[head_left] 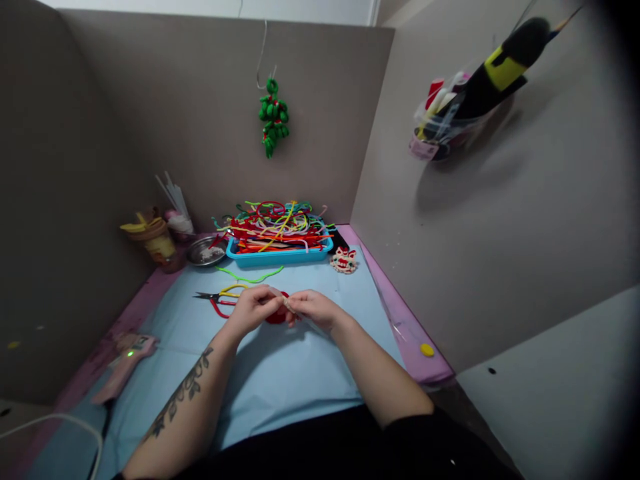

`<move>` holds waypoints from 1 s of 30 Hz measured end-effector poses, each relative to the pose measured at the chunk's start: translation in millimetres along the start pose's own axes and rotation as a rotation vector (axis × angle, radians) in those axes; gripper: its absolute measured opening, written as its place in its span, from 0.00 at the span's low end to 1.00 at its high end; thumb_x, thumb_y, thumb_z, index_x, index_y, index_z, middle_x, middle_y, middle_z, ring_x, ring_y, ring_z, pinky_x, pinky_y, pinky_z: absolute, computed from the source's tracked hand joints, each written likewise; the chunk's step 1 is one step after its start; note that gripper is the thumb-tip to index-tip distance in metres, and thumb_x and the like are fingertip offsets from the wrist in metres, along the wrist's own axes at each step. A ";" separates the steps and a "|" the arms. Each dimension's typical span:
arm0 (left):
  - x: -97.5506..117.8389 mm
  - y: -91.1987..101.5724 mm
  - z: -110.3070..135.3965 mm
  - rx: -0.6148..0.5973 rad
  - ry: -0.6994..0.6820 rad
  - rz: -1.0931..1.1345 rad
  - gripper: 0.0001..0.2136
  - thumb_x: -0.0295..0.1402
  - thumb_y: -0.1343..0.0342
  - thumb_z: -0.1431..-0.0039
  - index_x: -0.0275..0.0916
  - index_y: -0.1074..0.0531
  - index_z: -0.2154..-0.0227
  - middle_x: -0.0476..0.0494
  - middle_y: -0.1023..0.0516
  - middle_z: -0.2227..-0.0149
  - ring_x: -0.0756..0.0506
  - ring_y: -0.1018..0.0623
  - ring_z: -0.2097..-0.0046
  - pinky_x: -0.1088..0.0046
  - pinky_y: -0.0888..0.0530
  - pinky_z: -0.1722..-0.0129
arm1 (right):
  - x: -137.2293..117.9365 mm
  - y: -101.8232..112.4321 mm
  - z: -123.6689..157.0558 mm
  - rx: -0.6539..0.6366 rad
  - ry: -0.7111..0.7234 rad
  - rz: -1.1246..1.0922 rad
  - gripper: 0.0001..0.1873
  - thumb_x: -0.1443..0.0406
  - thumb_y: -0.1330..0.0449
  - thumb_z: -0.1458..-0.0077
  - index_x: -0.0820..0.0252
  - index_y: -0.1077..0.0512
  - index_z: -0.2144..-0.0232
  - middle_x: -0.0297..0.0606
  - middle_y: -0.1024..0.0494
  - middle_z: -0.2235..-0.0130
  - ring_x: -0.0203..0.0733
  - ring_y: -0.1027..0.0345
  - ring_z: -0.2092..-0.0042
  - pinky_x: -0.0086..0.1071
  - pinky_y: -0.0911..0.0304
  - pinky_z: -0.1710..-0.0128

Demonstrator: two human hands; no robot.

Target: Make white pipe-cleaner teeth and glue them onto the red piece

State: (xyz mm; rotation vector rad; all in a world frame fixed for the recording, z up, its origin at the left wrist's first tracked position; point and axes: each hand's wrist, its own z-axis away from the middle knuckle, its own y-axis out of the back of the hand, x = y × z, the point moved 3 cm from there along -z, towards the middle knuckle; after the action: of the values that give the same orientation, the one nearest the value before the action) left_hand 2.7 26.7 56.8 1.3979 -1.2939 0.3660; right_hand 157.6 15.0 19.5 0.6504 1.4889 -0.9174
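Note:
Both hands meet over the middle of the table. My left hand and my right hand are closed, their fingertips pinching a short cream-coloured pipe cleaner between them. Just behind and below the fingers lies a red fuzzy piece, partly covered by the hands; its full shape is hidden. Left of my left hand rest scissors with one yellow and one red handle, blades pointing left. Beyond the hands a bright green pipe cleaner lies bent on the blue sheet.
A blue tray heaped with coloured pipe cleaners stands at the back, beside a metal dish and a cream-and-red face ornament. A pink glue gun with a lit green light lies left. Grey partitions enclose the table.

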 end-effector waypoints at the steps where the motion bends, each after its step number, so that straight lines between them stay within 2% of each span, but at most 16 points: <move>1: 0.3 -0.2 0.2 -0.008 -0.018 -0.008 0.09 0.36 0.45 0.46 0.37 0.24 0.74 0.44 0.21 0.72 0.48 0.24 0.69 0.74 0.28 0.67 | 0.8 0.0 0.3 -0.017 -0.029 -0.034 0.22 0.48 0.37 0.55 0.64 0.26 0.75 0.34 0.27 0.79 0.34 0.35 0.77 0.28 0.47 0.75; 4: -1.7 0.0 0.0 0.010 -0.036 -0.014 0.10 0.37 0.45 0.45 0.37 0.22 0.71 0.42 0.19 0.69 0.46 0.22 0.66 0.72 0.27 0.64 | 1.3 2.5 -0.3 0.042 -0.050 -0.129 0.21 0.50 0.34 0.59 0.64 0.26 0.75 0.33 0.28 0.80 0.33 0.36 0.78 0.28 0.49 0.75; 8: -8.1 2.3 -0.5 0.110 -0.003 -0.038 0.11 0.37 0.44 0.46 0.37 0.21 0.66 0.40 0.18 0.64 0.44 0.21 0.63 0.70 0.26 0.60 | 1.2 7.0 -2.4 0.145 -0.023 -0.222 0.19 0.53 0.32 0.63 0.64 0.26 0.76 0.34 0.27 0.78 0.33 0.35 0.75 0.27 0.49 0.75; 13: -12.5 3.6 -0.8 0.173 0.049 -0.092 0.12 0.37 0.43 0.47 0.37 0.21 0.65 0.41 0.18 0.64 0.43 0.20 0.62 0.68 0.26 0.59 | 2.7 12.2 -4.7 0.261 0.032 -0.237 0.16 0.56 0.32 0.64 0.63 0.26 0.77 0.34 0.27 0.77 0.33 0.37 0.74 0.27 0.50 0.76; 22: -9.1 -1.8 -0.8 0.179 0.184 0.036 0.12 0.39 0.42 0.49 0.36 0.21 0.67 0.43 0.18 0.66 0.43 0.21 0.64 0.70 0.27 0.63 | 4.3 16.3 -6.1 0.443 0.180 -0.081 0.12 0.58 0.34 0.60 0.62 0.27 0.78 0.31 0.31 0.79 0.31 0.44 0.77 0.27 0.50 0.77; 26: -7.4 -5.2 -0.6 0.172 0.242 0.130 0.13 0.40 0.41 0.50 0.36 0.21 0.66 0.42 0.18 0.67 0.44 0.22 0.65 0.71 0.28 0.64 | 4.5 17.6 -5.0 0.499 0.246 0.011 0.12 0.58 0.36 0.57 0.62 0.27 0.77 0.30 0.31 0.79 0.31 0.44 0.76 0.27 0.49 0.76; 30: -7.5 -7.6 -0.4 0.181 0.288 0.212 0.15 0.41 0.39 0.52 0.35 0.21 0.67 0.42 0.19 0.68 0.45 0.23 0.67 0.72 0.29 0.65 | 0.6 17.1 -1.4 0.575 0.307 0.139 0.10 0.59 0.37 0.53 0.61 0.27 0.76 0.32 0.29 0.76 0.34 0.39 0.73 0.29 0.43 0.71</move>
State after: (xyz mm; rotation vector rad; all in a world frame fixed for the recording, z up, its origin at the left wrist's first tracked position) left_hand 6.5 28.8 47.0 1.3023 -1.1927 0.8158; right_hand 170.9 25.1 15.9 1.3466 1.4202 -1.1847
